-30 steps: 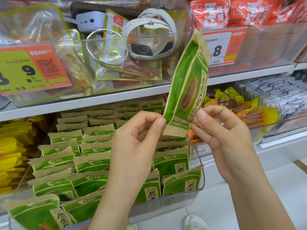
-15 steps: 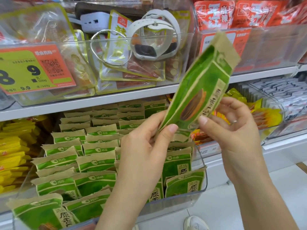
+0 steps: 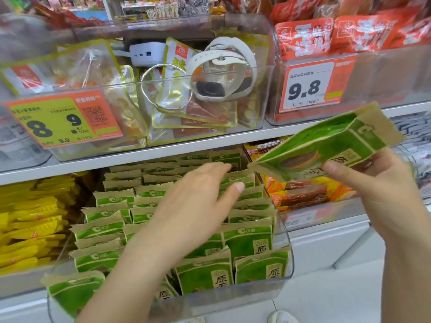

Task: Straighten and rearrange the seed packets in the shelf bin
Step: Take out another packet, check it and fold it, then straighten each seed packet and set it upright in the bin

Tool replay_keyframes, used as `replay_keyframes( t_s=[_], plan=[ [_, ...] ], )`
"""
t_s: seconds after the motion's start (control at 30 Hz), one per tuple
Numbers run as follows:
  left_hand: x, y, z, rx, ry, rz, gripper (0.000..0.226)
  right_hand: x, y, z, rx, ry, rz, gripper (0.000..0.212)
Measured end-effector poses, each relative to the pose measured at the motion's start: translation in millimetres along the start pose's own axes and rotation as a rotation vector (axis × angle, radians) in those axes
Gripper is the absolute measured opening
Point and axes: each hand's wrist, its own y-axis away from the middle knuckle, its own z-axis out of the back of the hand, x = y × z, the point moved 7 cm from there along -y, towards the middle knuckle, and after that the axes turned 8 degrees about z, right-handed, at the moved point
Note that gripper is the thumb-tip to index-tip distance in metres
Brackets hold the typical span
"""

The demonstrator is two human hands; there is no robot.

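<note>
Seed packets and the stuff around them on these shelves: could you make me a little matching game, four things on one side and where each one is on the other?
Things:
1. loose green packet
2. left hand
3. white watch
4. yellow packets

Places:
A. in the clear bin on the upper shelf
B. stacked left of the seed bin
C. held in the right hand, out of the bin
D. stretched flat over the rows of packets in the bin

Pairs: 1-C, 2-D, 3-A, 4-B
</note>
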Motion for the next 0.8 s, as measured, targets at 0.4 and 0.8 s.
replay_keyframes(
  t_s=[0.4, 0.8],
  plan=[
    [22.3, -50.7, -41.1, 0.262, -0.242, -0.059, 0.069, -26.9, -19.9, -33.6, 0.085, 0.137, 0.073, 0.039],
    [19.6, -36.4, -45.2, 0.304, -0.2, -0.058, 0.07, -51.4, -28.2, -75.4, 0.214, 0.153, 0.06, 0.033]
  ],
)
